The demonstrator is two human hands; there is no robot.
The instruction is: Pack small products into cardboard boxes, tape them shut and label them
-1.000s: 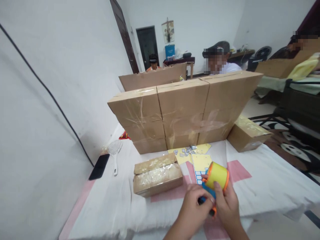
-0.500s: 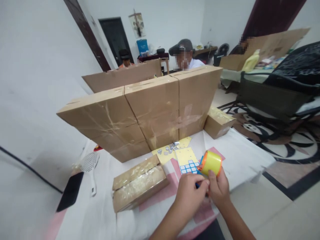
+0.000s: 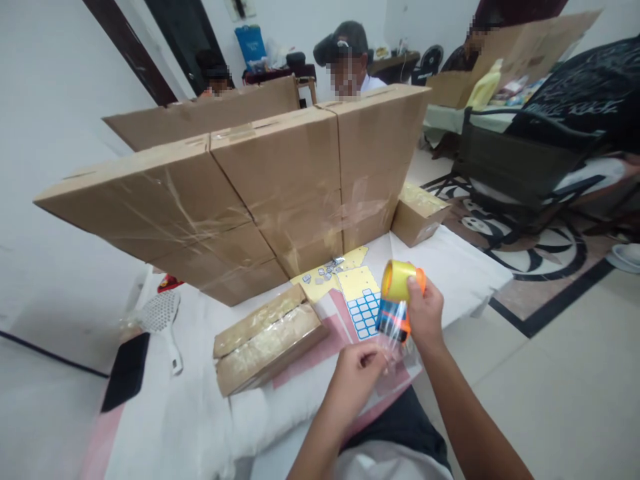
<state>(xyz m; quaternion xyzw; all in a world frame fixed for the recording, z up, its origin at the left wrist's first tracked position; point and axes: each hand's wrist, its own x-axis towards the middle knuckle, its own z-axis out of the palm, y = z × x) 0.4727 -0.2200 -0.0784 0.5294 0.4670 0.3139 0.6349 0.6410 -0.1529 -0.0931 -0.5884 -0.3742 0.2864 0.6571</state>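
Note:
My right hand [image 3: 426,308] grips a tape dispenser [image 3: 398,281] with a yellow roll and an orange and blue body, held up over the table's right part. A strip of clear tape [image 3: 394,345] runs down from the dispenser toward my left hand [image 3: 357,370], whose fingers pinch its end. Behind the dispenser lies a blue-and-white grid sheet [image 3: 362,312], partly covered by it. A yellow sheet [image 3: 356,280] adjoins the grid, with small silvery pieces [image 3: 327,270] to its left.
Tall cardboard boxes [image 3: 280,180] form a wall across the table. A smaller taped box [image 3: 270,343] sits left of my hands, another box [image 3: 420,213] at the right. A white slotted spoon [image 3: 163,317] and black phone-like slab [image 3: 127,373] lie far left. People sit beyond.
My hands have moved apart, and a stretch of clear tape now shows between them. The dispenser has turned and shifted left in view. The camera view has also shifted.

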